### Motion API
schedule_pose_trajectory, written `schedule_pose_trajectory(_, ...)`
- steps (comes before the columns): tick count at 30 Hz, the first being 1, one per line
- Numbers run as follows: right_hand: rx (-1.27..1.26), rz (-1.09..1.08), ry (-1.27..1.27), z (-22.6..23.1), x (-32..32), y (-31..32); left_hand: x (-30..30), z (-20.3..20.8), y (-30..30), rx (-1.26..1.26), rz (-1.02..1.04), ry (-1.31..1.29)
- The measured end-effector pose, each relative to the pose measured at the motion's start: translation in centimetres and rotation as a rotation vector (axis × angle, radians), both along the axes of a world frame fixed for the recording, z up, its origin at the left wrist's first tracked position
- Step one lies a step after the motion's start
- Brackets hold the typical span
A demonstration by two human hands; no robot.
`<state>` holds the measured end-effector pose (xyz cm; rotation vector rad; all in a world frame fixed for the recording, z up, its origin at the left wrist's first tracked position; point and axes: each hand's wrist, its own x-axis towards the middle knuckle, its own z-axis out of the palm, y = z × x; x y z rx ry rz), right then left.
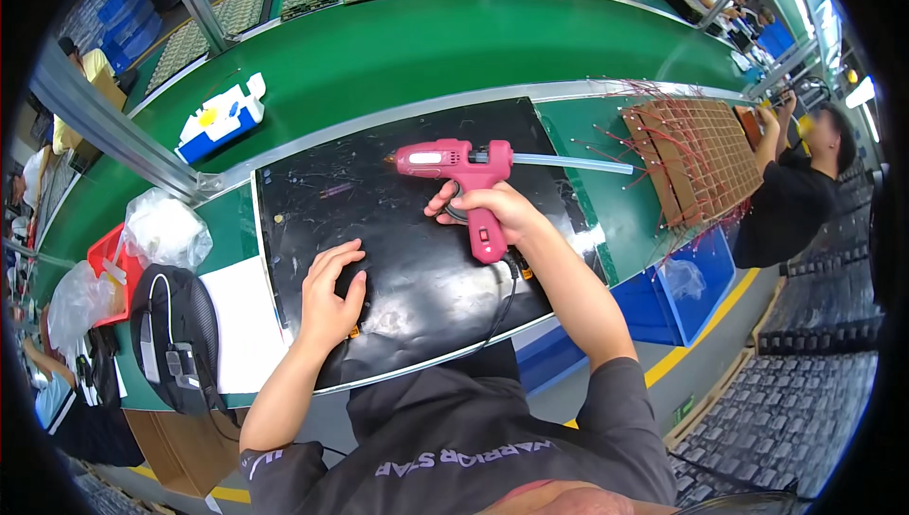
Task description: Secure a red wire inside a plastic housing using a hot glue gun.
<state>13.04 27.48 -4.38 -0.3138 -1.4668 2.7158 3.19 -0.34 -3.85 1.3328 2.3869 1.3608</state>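
My right hand [498, 209] is wrapped round the grip of a pink hot glue gun [454, 161], with fingers at its trigger. The nozzle points left, and a translucent glue stick [574, 164] juts out of its back end. A dark cord runs down from the handle toward the table's near edge. My left hand [331, 295] rests on the black mat [417, 302], fingers together and thumb apart, with nothing in it. Between the left hand and the glue gun lies bare mat surface.
At right stands a divided cardboard box [696, 160] with red wires sticking out. Left are a black bag [175, 340], a white sheet [237, 326], a red bin [109, 269] and plastic bags. A blue-and-white box [221, 122] sits on the green belt [379, 61]. Co-workers sit around.
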Motion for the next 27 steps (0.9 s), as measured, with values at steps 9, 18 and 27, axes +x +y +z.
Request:
schedule_pose_trajectory(9, -0.250, 0.003, -0.062, -0.59, 0.10, 0.32, 0.14, 0.24, 0.50, 0.002, -0.020, 0.010)
schedule_pose_trajectory(18, -0.247, 0.035, -0.035, 0.05, 0.21, -0.21, 0.45, 0.26, 0.38, -0.002, -0.049, 0.020)
schedule_pose_trajectory(27, -0.294, 0.028, 0.020, -0.42, 0.08, -0.02, 0.47, 0.39, 0.26, 0.000, -0.043, 0.016)
